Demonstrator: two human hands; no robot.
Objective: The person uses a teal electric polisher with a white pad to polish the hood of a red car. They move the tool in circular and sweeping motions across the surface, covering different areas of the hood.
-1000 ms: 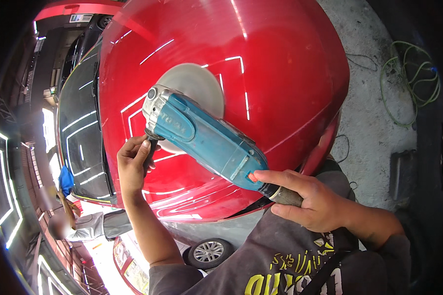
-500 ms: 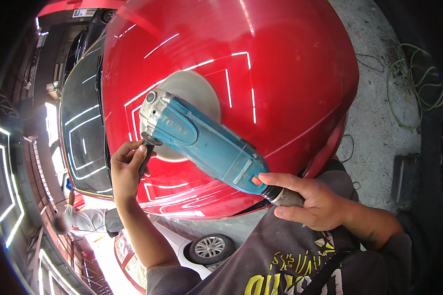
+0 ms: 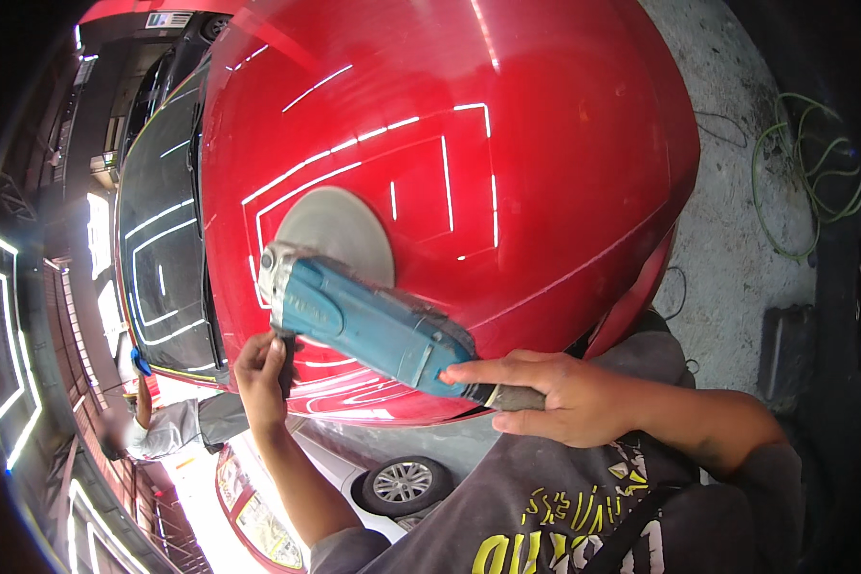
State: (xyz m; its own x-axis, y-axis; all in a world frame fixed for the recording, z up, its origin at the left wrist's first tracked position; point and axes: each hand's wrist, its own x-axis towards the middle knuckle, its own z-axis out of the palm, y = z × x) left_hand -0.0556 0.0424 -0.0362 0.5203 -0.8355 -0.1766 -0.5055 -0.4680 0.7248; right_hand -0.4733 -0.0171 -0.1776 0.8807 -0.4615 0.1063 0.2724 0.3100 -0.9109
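The polisher (image 3: 378, 320) sits with its round pad (image 3: 344, 225) on the red hood (image 3: 584, 172), toward the edge by the windscreen (image 3: 177, 258). The left hand (image 3: 260, 373) is curled round the side handle (image 3: 288, 364), the right hand (image 3: 569, 397) clamped on the rear grip (image 3: 520, 398). It looks heavy and stiff, best held at those two places

The left one of two wide fisheye cameras on the person's head looked steeply down, past a dark shirt (image 3: 631, 536), onto a red car hood (image 3: 584, 172). It sat close above the hood's near edge, so the hood filled the middle of the view and its far edge ran out at the top. Its windshield (image 3: 167, 277) edge lay left, the concrete floor (image 3: 722, 268) right. Straight lines bowed toward black corners.
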